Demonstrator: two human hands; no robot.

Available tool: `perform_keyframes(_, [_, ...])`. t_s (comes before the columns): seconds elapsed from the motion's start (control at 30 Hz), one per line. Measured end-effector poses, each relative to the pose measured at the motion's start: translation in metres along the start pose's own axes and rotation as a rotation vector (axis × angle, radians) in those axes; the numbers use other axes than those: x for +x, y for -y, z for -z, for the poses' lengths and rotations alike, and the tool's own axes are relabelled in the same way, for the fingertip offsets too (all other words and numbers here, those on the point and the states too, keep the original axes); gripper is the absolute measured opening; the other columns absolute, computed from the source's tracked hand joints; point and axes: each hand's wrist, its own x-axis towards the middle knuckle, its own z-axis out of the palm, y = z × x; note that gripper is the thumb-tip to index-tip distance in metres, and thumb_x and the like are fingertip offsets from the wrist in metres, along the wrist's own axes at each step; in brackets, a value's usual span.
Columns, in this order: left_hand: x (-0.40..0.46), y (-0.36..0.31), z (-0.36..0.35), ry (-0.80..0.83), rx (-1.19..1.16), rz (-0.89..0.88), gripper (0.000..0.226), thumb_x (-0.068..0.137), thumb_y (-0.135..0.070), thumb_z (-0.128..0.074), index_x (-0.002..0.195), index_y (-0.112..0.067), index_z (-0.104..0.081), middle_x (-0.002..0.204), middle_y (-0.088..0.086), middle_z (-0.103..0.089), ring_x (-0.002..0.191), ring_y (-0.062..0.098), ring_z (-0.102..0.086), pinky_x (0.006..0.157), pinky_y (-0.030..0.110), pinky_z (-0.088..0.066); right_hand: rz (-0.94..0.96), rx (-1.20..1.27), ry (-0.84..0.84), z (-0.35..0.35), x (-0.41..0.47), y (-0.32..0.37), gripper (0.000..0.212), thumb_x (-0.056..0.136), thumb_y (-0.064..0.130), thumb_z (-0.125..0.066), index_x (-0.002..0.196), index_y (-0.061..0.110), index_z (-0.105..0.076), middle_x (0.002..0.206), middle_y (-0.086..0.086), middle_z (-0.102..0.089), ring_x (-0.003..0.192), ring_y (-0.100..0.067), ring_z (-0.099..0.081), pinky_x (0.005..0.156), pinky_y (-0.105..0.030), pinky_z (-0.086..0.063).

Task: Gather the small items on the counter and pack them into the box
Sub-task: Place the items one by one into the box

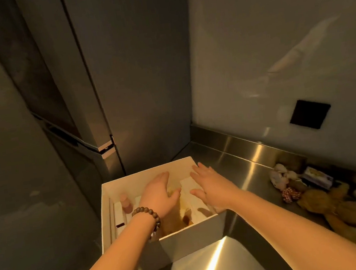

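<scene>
Both hands were inside the open top of the square white cardboard box (185, 235); your left hand (158, 196), with a brown wooden bead bracelet (148, 215) at the wrist, and your right hand (211, 187) lay flat, fingers straight and spread, gripping nothing; whether the palms pressed on the contents could not be told. Box stood at the left end of the brushed stainless-steel counter (232, 161); within it, a small pinkish bottle (126, 204), pale flat packets, amber pieces. Remaining items: a heap of small soft toys and trinkets (316, 196) lay well apart to your right, among them a brown plush bear (331, 207); judged light, soft, not fragile; take the bear round its body, the little ones by pinching. Counter looked smooth, likely slippery; grey panelled wall behind; dark square plate (310, 114) on the right wall; dim warm light.
</scene>
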Motion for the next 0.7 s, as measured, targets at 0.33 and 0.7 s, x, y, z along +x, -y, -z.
perform_keyframes(0.33, [0.0,-0.16,-0.062,0.048,-0.02,-0.389,0.068,0.089,-0.049,-0.048,0.144,-0.015,-0.029,0.149,0.006,-0.034,0.137,0.02,-0.029,0.113,0.034,-0.02,-0.407,0.119,-0.154,0.03,-0.139,-0.1,0.059,0.097,0.046,-0.042,0.149,0.022,-0.027,0.16,-0.003,-0.014,0.147,-0.022,-0.008,0.119,-0.042,-0.014])
perform_keyframes(0.7, [-0.011,-0.272,-0.176,0.31,0.02,-0.535,0.079,0.081,-0.053,-0.056,0.146,-0.027,-0.019,0.153,0.004,-0.023,0.136,0.024,-0.027,0.112,0.037,-0.026,-0.749,0.245,-0.268,0.025,-0.29,-0.208,0.052,0.08,0.034,-0.071,0.127,0.022,-0.054,0.134,-0.004,-0.047,0.12,-0.025,-0.05,0.096,-0.032,-0.041])
